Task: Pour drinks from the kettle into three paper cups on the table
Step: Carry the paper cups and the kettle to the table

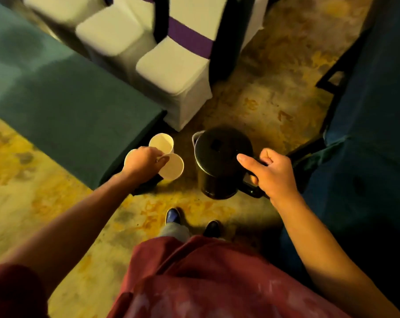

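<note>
- Left hand (144, 160) pinches three white paper cups (172, 166) together for carrying, at ten o'clock of the kettle.
- Right hand (271, 174) grips the dark round kettle (219, 161) by its handle, upright to avoid spilling.

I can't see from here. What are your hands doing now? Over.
Left hand pinches paper cups. Right hand grips kettle handle. Nothing poured. Nothing blocking.

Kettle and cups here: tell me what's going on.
A person stands on patterned carpet carrying everything. The right hand has its grip on the handle of a dark kettle, held upright with its lid shut. The left hand pinches three white paper cups together by their rims. Nothing is poured yet; a green-covered table lies to the left.
</note>
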A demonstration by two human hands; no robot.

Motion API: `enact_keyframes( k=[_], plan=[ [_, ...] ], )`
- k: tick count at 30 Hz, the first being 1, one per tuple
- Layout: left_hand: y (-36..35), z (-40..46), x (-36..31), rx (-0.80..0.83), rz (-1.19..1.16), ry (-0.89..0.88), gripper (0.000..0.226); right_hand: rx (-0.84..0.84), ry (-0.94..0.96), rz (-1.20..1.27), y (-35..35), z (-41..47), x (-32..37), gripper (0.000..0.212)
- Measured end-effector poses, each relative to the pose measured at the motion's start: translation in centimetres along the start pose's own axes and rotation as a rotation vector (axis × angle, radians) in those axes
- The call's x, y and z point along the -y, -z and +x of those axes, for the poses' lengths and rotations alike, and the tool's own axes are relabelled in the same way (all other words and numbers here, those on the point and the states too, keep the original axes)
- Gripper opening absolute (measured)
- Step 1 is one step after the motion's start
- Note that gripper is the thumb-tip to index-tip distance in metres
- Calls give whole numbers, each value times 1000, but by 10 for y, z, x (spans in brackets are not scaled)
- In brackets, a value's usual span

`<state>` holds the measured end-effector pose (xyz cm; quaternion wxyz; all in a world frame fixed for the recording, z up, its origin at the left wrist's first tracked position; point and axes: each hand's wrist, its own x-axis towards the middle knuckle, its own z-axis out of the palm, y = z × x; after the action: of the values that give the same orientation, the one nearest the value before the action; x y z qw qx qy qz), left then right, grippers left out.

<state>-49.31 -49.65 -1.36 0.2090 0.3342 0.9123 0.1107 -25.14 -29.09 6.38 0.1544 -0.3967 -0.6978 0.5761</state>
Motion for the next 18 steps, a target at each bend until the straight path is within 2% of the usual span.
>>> enact_keyframes(
  k=[6, 9, 18],
  plan=[
    [35, -11, 77, 20, 18, 9, 31, 62, 45, -6, -86, 7, 34, 62],
    [60, -4, 115, -4, 68, -38, 32, 36, 32, 32, -129, 8, 49, 61],
    [101, 24, 211, -1, 10, -112, 32, -45, -57, 152, -239, 10, 83, 58]
  ],
)
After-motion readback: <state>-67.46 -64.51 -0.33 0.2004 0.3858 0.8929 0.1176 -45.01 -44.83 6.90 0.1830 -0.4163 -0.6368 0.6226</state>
